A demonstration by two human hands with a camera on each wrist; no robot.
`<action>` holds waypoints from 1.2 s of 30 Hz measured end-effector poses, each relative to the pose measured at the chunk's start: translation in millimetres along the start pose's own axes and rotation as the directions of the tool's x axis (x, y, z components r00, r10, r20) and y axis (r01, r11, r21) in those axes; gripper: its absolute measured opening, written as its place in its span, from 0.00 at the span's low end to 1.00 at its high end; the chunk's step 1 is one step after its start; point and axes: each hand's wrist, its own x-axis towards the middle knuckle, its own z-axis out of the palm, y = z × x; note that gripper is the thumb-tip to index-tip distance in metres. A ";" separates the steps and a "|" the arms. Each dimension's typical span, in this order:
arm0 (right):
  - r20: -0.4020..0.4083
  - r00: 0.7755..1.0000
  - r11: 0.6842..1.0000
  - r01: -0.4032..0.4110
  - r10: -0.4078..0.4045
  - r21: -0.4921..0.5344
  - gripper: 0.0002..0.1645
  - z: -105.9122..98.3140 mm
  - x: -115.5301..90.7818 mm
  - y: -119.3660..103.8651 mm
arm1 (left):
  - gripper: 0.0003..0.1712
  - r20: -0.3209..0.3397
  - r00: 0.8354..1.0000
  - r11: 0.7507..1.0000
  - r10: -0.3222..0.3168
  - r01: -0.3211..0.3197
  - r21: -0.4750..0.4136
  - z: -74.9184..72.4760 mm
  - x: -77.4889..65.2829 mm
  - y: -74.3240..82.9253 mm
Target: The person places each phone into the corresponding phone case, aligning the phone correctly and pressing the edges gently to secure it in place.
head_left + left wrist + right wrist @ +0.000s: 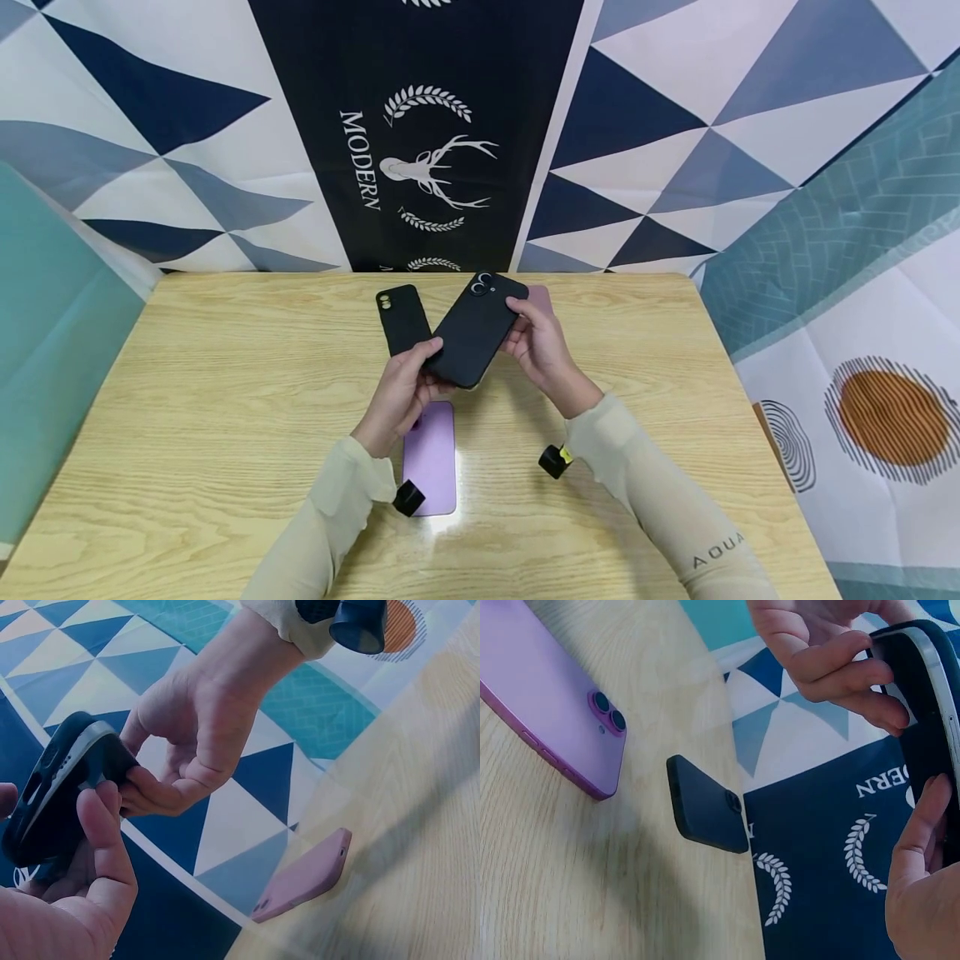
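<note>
Above the table, both hands hold a phone in a black case [480, 329], its back with two camera lenses turned up. My left hand [401, 387] grips the lower left end, thumb on the back. My right hand [538, 342] pinches the upper right edge. In the left wrist view, a silver phone rim [86, 746] shows beside the black case edge; whether it is fully seated I cannot tell. Behind the left hand lies a black phone case [405, 317]. Under the left wrist lies a purple phone [431, 458]. A pink phone or case [304, 881] lies partly hidden behind the right hand.
The wooden table [225, 433] reaches back to a wall with a patterned covering [645, 125]. Small black wrist cameras hang below each sleeve, the left one [408, 498] over the purple phone and the right one [553, 461] over bare wood.
</note>
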 end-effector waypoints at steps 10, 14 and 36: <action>0.002 0.999 0.998 0.049 -0.049 0.036 0.12 -1.7 -0.7 0.1 | 0.14 0.020 1.000 1.000 0.018 -0.017 -0.011 0.1 -0.9 0.1; -0.010 0.998 0.998 0.060 -0.059 0.027 0.11 -1.7 -2.1 0.7 | 0.13 0.032 0.999 1.000 0.023 -0.023 -0.005 0.0 -0.3 0.1; 0.123 0.988 0.996 0.089 -0.089 0.008 0.20 -2.9 -4.7 6.1 | 0.07 -0.117 0.988 0.995 0.102 -0.099 0.033 -3.3 3.5 0.4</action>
